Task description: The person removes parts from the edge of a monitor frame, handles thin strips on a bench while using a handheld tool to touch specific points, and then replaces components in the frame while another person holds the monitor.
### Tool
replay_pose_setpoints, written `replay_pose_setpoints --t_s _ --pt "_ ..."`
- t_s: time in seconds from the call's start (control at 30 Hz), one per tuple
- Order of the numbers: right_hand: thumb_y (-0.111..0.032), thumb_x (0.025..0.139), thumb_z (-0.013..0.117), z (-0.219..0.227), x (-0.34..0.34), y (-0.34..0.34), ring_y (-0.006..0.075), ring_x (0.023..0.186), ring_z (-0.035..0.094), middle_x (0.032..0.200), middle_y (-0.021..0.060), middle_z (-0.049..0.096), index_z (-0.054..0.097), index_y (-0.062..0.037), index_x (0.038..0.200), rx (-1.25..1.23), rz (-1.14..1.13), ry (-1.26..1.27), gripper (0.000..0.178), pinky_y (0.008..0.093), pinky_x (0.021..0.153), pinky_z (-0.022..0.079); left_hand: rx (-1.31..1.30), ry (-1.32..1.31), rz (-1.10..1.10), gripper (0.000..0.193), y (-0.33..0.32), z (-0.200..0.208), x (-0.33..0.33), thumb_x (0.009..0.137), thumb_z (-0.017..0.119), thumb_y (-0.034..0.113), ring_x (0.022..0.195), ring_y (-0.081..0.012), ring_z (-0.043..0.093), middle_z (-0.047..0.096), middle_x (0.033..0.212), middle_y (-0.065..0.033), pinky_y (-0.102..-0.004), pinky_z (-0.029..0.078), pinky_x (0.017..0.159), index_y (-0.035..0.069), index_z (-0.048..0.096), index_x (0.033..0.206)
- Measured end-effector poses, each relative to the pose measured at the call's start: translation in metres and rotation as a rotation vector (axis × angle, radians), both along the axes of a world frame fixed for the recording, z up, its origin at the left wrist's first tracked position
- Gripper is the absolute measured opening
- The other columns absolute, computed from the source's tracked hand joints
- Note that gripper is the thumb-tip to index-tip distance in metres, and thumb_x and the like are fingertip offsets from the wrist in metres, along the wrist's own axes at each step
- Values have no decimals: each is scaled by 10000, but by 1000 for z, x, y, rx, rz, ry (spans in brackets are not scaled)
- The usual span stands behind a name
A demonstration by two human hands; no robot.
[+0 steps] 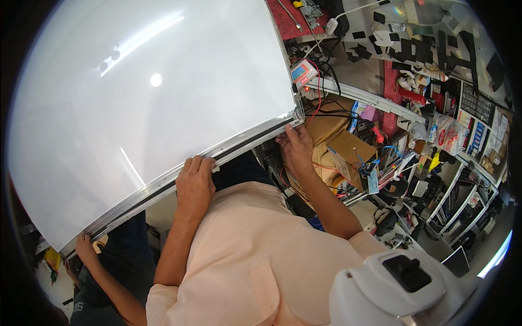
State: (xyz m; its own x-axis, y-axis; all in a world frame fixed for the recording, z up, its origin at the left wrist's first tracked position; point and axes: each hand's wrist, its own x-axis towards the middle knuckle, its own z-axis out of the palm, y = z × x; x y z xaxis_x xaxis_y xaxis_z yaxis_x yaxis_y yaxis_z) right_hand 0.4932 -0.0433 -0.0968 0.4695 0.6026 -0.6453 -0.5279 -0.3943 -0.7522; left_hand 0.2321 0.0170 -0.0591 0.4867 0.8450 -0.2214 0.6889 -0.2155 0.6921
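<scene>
A large glossy white panel [206, 70] with a metal frame fills the upper left, ceiling light reflecting off its surface. Its near side is a silver frame edge [247, 142] with a dark groove along it. My left hand [196, 182] grips this edge near the middle, fingers curled over the top. At the right corner, my right hand [297, 148] closes on the same edge from below, its thumb and fingertips at the rim. A co-worker's hand [86, 248] touches the frame at the far left corner. What lies beneath the panel is hidden.
To the right are cables [329, 70], a brown cardboard box [350, 149] with loose wires and a metal rail [375, 98]. Beyond lies a dark glossy sheet [359, 65] with black pieces on it. A metal rack [462, 201] stands at far right. The co-worker sits close on my left.
</scene>
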Motion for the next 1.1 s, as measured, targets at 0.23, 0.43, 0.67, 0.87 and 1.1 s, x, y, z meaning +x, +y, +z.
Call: replay_pose_setpoints --t_s 0.23,0.43,0.67,0.87,1.1 --pt "-150 961 607 0 5 -2 148 818 631 970 72 638 517 -35 1133 10 13 -33 226 298 738 524 13 -25 11 126 0 2 0 817 612 -41 790 -319 596 585 819 -124 -423 478 654 17 630 928" --pt "-151 965 598 2 16 0 172 793 650 966 92 640 480 -6 1176 7 -41 -98 282 297 682 537 49 -45 -3 195 -2 2 -1 795 608 -59 782 -313 585 578 801 -119 -422 475 655 28 649 964" --pt "-154 967 594 2 28 3 160 740 659 934 89 638 488 4 1155 -46 -7 -181 268 262 618 540 60 -64 -5 377 -2 5 -2 709 615 -87 773 -288 552 568 813 -99 -403 470 659 58 683 1051" --pt "-155 962 604 2 31 5 153 728 657 922 88 641 502 1 1136 -54 13 -184 255 254 604 536 -3 -81 47 272 0 12 2 782 618 -49 761 -294 544 573 791 -112 -413 453 648 50 684 1027" --pt "-160 963 604 1 36 7 160 725 654 933 93 638 511 5 1131 -48 11 -156 253 264 607 539 -42 -88 45 225 3 12 4 785 630 -13 729 -273 539 583 744 -96 -390 459 638 60 704 985"
